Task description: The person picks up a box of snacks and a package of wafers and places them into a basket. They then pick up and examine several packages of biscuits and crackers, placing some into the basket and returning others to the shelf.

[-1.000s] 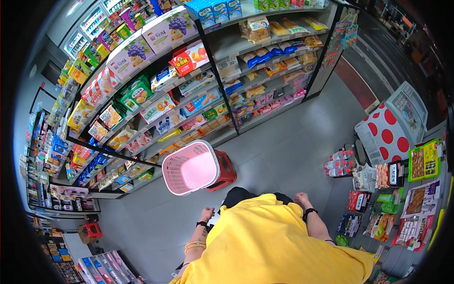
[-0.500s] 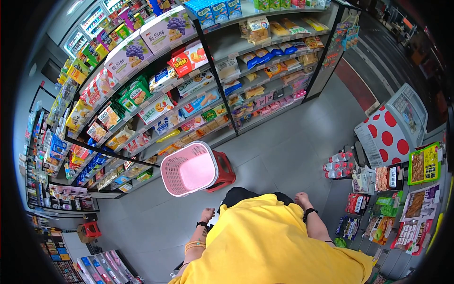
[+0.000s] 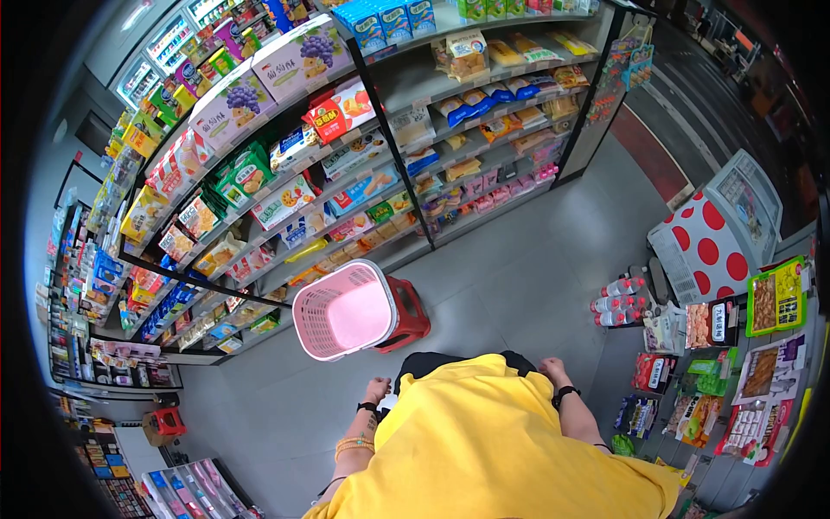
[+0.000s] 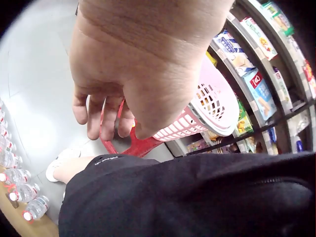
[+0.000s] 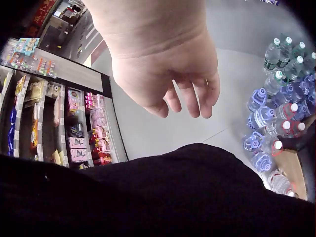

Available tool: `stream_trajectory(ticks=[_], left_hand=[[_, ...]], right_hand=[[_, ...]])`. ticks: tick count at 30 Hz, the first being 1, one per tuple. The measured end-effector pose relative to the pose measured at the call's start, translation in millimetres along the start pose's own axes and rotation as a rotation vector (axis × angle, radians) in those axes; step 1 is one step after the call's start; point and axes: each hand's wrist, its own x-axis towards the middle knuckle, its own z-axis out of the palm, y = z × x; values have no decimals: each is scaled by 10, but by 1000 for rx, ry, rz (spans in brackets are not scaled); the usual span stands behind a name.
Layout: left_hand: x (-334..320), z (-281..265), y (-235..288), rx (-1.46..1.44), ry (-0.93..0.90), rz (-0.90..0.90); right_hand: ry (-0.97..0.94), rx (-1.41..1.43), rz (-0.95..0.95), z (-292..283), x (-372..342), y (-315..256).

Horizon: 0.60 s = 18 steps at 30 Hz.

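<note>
My left hand (image 3: 378, 389) hangs beside my left thigh, its fingers loosely bent and holding nothing. In the left wrist view that hand (image 4: 133, 84) overlaps a pink shopping basket (image 4: 217, 98) and a red stool (image 4: 131, 145) behind it. From the head view, the pink basket (image 3: 341, 311) sits on the red stool (image 3: 411, 313), ahead of me and to the left. On the other side, my right hand (image 3: 553, 370) hangs by the right thigh. Its fingers dangle relaxed in the right wrist view, where the hand (image 5: 168, 74) has grey floor behind it.
A long shelf (image 3: 406, 251) of packaged snacks runs in front. Bottled water (image 3: 618, 303) stands on the right, near a polka-dotted freezer (image 3: 705, 242) and hanging snack packs (image 3: 718, 324). Grey floor (image 3: 510, 268) lies between me and the shelf.
The head view has shifted very slightly, and the left hand sits a touch further left. Both hands stay at the sides, and the basket keeps its place on the stool.
</note>
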Motion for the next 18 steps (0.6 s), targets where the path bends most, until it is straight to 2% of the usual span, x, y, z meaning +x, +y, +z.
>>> stream_trajectory(ticks=[9, 18], left_hand=[[-12, -18, -103, 1, 7, 4], [-110, -45, -94, 11, -1, -30]], right_hand=[[-37, 15, -13, 64, 75, 16], [-53, 13, 10, 174, -186, -418]])
